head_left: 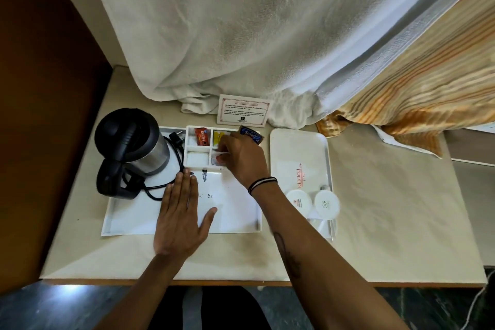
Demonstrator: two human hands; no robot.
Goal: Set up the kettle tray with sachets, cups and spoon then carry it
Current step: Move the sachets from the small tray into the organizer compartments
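A white kettle tray lies on the table with a black and steel kettle at its left end and small compartments at the back. A red sachet and a yellow sachet lie in the back compartments. My right hand reaches over the compartments; it holds blue tea sachets and its fingertips pinch a pale sachet at the front right compartment. My left hand rests flat and open on the tray floor. Two white cups stand upside down on a second tray, with a spoon beside them.
A printed card stands behind the kettle tray against hanging white towels. The kettle's black cord lies coiled on the tray. A striped orange cloth hangs at the right. A brown wall borders the table's left side.
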